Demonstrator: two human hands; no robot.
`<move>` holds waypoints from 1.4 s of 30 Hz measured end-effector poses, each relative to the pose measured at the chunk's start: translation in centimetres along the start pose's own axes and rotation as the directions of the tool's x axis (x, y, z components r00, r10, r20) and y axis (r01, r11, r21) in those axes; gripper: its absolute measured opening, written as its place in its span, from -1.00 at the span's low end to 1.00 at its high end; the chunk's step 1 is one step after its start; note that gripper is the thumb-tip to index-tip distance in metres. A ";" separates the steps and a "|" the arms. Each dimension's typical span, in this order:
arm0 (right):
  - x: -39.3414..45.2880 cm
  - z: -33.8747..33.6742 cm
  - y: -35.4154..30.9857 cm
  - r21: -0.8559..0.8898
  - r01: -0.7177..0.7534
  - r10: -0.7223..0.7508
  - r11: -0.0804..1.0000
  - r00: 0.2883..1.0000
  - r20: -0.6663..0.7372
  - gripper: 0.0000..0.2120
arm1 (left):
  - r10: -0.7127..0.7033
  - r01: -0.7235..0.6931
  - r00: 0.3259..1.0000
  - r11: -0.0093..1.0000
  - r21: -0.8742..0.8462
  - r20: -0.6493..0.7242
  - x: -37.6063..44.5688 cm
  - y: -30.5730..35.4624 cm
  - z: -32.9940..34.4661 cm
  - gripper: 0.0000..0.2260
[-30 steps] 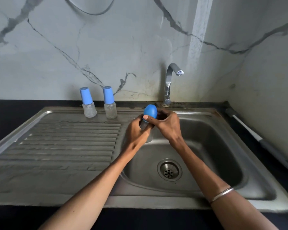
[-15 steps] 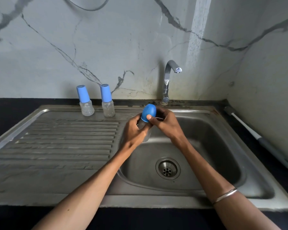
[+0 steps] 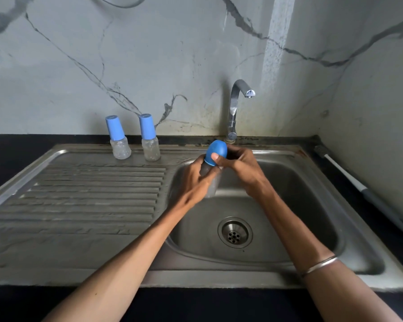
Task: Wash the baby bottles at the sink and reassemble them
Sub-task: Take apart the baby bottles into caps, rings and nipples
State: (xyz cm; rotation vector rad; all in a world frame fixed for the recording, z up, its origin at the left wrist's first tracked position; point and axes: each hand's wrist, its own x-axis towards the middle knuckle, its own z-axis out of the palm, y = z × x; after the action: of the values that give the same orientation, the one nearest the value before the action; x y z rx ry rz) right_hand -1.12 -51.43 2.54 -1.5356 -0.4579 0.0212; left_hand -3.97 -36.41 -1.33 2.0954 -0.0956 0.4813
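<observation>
Bottle (image 3: 209,182) held over the sink basin (image 3: 300,194), long axis tipped toward 1 o'clock; left hand (image 3: 196,182) grasps body, right hand (image 3: 240,167) pinches blue cap (image 3: 216,149) (tap (image 3: 236,105) dry).

No readable text

Nothing legible shows on the capped bottles (image 3: 120,138), the held bottle (image 3: 211,182), the tap (image 3: 236,108) or the sink (image 3: 335,182).

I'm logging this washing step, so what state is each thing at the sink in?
Chrome tap: no water running.
Clear baby bottle with blue cap: tilted, held over basin.
Left hand: grips bottle body.
Right hand: grips blue cap.
Two capped bottles: upright on sink's back ledge.
Drain: unplugged.
</observation>
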 end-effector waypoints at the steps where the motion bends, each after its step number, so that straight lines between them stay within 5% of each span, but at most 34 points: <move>1: 0.1 -0.6 -0.1 0.023 -0.014 0.013 1.000 0.999 0.049 -0.64 | 0.011 -0.010 1.000 0.999 -0.044 0.024 0.0 0.4 -0.2 -0.49; 4: 0.6 -2.4 0.2 0.158 -0.080 0.044 0.984 0.975 0.217 -0.48 | 0.013 0.009 0.991 0.986 -0.165 0.130 -0.2 1.4 -0.9 -0.56; 7: 0.5 -2.5 0.5 0.130 -0.101 0.063 0.986 0.961 0.268 -0.43 | 0.002 0.008 0.994 0.996 -0.086 0.113 -0.6 1.5 -0.9 -0.56; 13: -0.6 2.7 0.6 -0.169 -0.001 -0.024 0.986 0.989 -0.145 -0.51 | -0.001 0.009 0.997 0.995 0.101 -0.082 -1.6 1.6 -0.3 -0.60; 18: -0.9 3.8 0.4 -0.113 0.003 -0.036 0.994 0.956 -0.291 -0.66 | 0.024 -0.018 0.985 0.999 0.038 -0.173 -2.4 3.0 0.8 -0.76; 35: -0.7 0.9 -1.1 0.420 -0.112 0.039 0.901 0.983 0.178 -0.65 | -0.010 -0.012 0.993 0.983 -0.185 -0.119 -1.2 2.6 0.4 -0.68; 42: -0.6 0.5 -1.1 0.436 -0.073 0.032 0.897 0.994 0.101 -0.67 | 0.051 -0.057 0.995 0.995 -0.078 -0.084 -2.0 2.6 -0.8 -0.71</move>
State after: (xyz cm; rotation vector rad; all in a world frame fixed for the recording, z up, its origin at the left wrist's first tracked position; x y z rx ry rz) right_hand -2.12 -51.17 3.46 -1.1019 -0.4480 0.2251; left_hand -6.73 -37.39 0.37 1.9958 -0.1222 0.5858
